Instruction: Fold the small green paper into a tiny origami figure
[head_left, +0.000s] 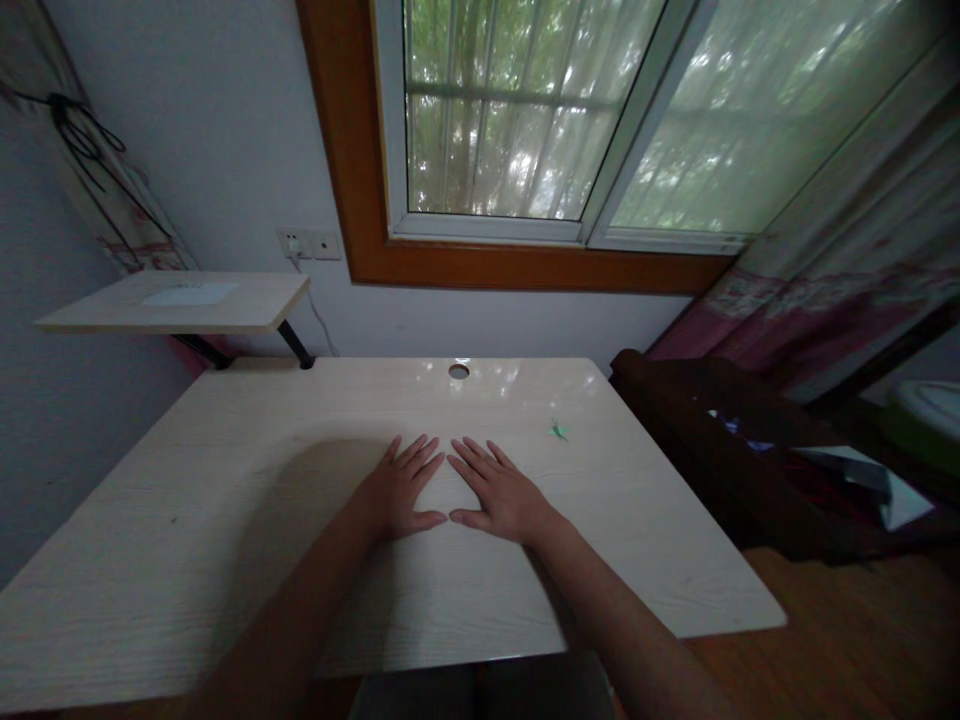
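Both palms lie flat on a pale wood-grain desk [637, 560]. My left hand [401, 490] has its fingers spread and holds nothing. My right hand [499, 492] mirrors it, fingers apart, also holding nothing. The two thumb tips come close to each other, as do the index fingertips; whether they touch I cannot tell. Beyond my right hand, to its right, sits a small green folded-paper piece [557, 430] that looks like an origami crane. It stands apart from the fingers.
A raised shelf [277, 300] on black legs, with a white sheet [191, 293] on it, stands at the back left. A cable hole [459, 371] pierces the desk's far edge. Dark furniture [675, 420] flanks the right side, below a curtain [847, 250]. A window [517, 110] is ahead.
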